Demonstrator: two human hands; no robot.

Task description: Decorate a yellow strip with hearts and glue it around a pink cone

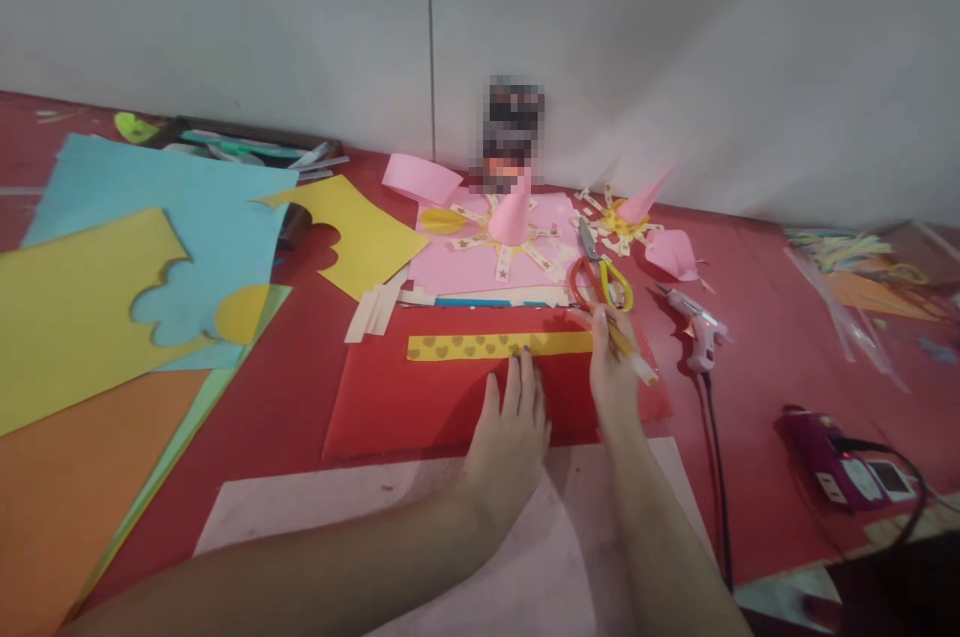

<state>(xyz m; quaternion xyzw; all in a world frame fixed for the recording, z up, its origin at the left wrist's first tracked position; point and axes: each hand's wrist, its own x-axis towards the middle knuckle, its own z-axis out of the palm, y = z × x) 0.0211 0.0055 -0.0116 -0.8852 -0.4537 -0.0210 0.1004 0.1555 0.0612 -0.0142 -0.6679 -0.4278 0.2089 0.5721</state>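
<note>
Along the far edge of the glossy red rectangular sheet [405, 407] lies a yellow heart-patterned paper strip [457, 347]; the left hand [514, 422] spreads its grip there, presumably steadying it, while the right hand [615, 382] pinches a slim yellow-and-white tool [634, 359].

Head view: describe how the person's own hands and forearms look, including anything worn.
The bare, ungloved left hand and bare, ungloved right hand show no clear rings. The bare left forearm and bare right forearm narrow toward the wrists; no sleeve, watch or bracelet is visible. Nail polish is too blurred to judge.
</note>
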